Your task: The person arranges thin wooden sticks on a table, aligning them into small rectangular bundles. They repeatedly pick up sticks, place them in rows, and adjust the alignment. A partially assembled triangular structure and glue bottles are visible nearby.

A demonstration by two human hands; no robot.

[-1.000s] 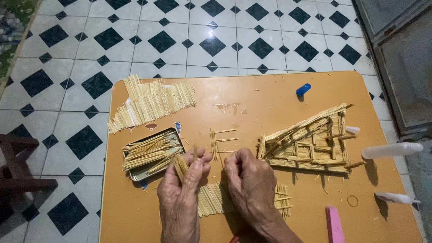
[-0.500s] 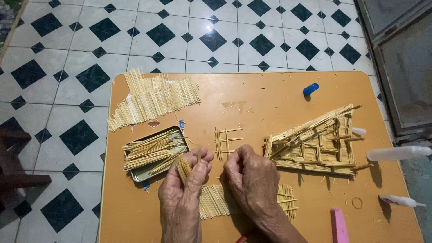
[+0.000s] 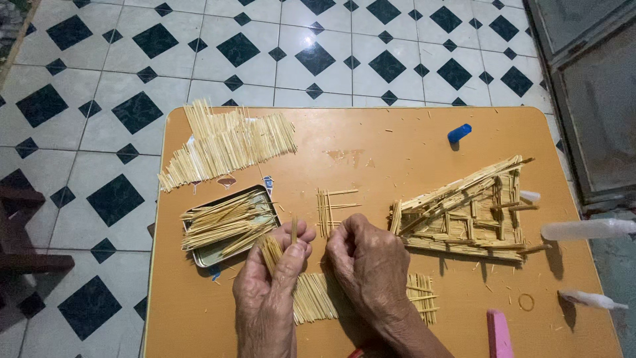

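while both wrists run off the bottom edge, left hand pinches a small bundle of thin sticks, one stick upright between thumb and fingers. right hand: fingers curled down on orange table, grip hidden. flat stick mat partly covered beneath both. tin tray just left. since earlier: view shifted; hands much as before.

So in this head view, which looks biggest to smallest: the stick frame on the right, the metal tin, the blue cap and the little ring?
1. Stick frame
2. Metal tin, somewhat smaller, though partly covered by sticks
3. Blue cap
4. Ring, close to the cap in size, so that last pair is uncertain
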